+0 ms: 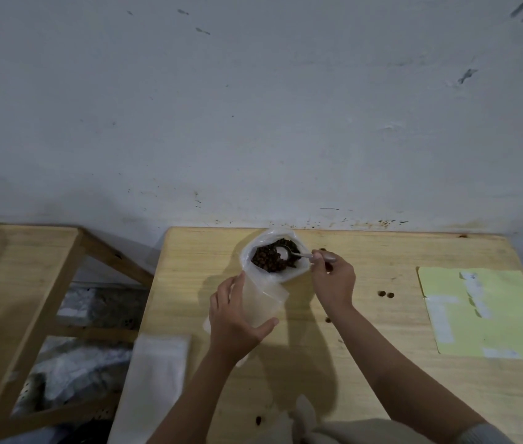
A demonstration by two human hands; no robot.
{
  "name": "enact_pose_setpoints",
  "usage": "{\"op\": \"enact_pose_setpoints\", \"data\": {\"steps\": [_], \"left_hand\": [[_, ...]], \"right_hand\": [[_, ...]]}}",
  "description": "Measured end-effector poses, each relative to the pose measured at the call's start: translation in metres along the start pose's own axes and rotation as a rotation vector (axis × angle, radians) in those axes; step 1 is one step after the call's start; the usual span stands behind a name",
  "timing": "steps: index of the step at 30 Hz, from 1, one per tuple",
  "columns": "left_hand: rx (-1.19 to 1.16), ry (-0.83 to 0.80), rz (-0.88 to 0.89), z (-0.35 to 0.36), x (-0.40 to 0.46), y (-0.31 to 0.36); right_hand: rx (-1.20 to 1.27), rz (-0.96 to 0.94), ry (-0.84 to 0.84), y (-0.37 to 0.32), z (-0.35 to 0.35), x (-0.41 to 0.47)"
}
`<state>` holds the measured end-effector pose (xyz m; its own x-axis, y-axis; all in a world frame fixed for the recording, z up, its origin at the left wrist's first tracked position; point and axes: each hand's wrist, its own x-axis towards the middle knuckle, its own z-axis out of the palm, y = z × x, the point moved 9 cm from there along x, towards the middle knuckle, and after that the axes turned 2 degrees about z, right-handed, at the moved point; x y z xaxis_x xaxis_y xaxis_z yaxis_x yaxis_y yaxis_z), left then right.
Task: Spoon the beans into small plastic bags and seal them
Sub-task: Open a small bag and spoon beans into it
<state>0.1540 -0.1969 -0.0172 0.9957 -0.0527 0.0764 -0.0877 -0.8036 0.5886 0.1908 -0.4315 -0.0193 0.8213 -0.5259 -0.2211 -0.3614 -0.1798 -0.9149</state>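
Right hand [333, 280] pinches spoon [298, 255] by the handle end; handle runs left from the fingers, bowl in the beans [268, 259] inside 1 large open bag [274, 254], just ahead of both hands. Left hand [237, 318] grips 1 small plastic bag [261, 302], thumb curled round, mouth angled up toward the large bag. Stack of flat bags [157, 373] left of left forearm. About 5 loose beans [385, 294] and yellow sheets [484, 315] right of right hand. Wooden table [414, 363] beneath.
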Motion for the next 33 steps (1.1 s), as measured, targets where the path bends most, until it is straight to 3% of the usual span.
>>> {"op": "enact_pose_setpoints", "data": {"steps": [5,14,25,33], "left_hand": [[0.001,-0.017,0.015,0.006,0.004,-0.001],[-0.012,-0.032,0.031,0.011,0.005,0.001],[-0.034,-0.034,0.029,0.005,0.006,0.002],[-0.048,-0.031,0.026,0.000,0.002,0.008]], "right_hand": [[0.053,0.148,-0.050,0.015,0.013,0.006],[0.289,0.394,0.010,0.028,-0.001,0.006],[0.358,0.274,-0.049,0.003,-0.029,-0.005],[0.248,0.071,-0.119,-0.026,-0.035,-0.021]]}}
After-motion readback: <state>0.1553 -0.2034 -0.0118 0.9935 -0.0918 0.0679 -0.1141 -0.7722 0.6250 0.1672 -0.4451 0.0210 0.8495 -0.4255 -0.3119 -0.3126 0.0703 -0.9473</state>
